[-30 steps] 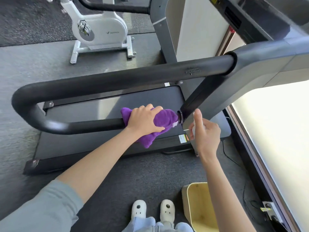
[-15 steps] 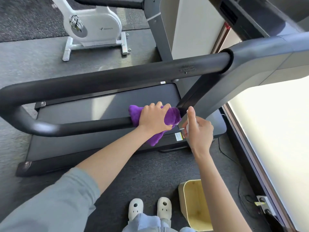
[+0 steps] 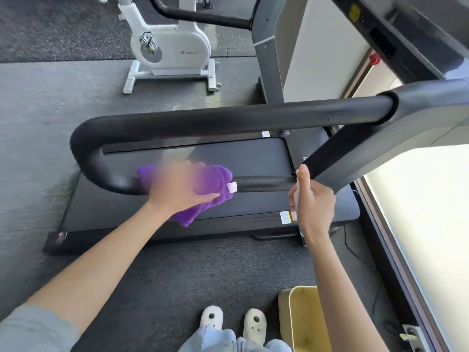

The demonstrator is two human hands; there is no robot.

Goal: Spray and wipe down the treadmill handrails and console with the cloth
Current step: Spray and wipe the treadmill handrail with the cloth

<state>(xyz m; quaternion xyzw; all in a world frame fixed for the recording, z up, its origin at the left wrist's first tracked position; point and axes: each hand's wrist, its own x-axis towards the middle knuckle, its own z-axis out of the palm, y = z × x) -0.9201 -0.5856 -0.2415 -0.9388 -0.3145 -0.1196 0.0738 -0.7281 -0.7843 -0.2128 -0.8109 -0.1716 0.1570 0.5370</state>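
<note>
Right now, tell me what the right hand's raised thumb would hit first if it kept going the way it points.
Likely the black diagonal strut, just beyond the right hand; the thumb tip seems almost against it, though depth is unclear.

A dark grey speckled rubber floor (image 3: pixel 177 275) is seen carrying a black treadmill deck (image 3: pixel 228 212), a white exercise bike (image 3: pixel 167 47) further back, a pale yellow bin (image 3: pixel 302 318), apparently plastic, and white clogs (image 3: pixel 212 317) beside it.

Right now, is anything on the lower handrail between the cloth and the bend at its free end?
Nothing visible. The left hand holds the purple cloth on the lower handrail; the bar to the bend shows bare.
</note>
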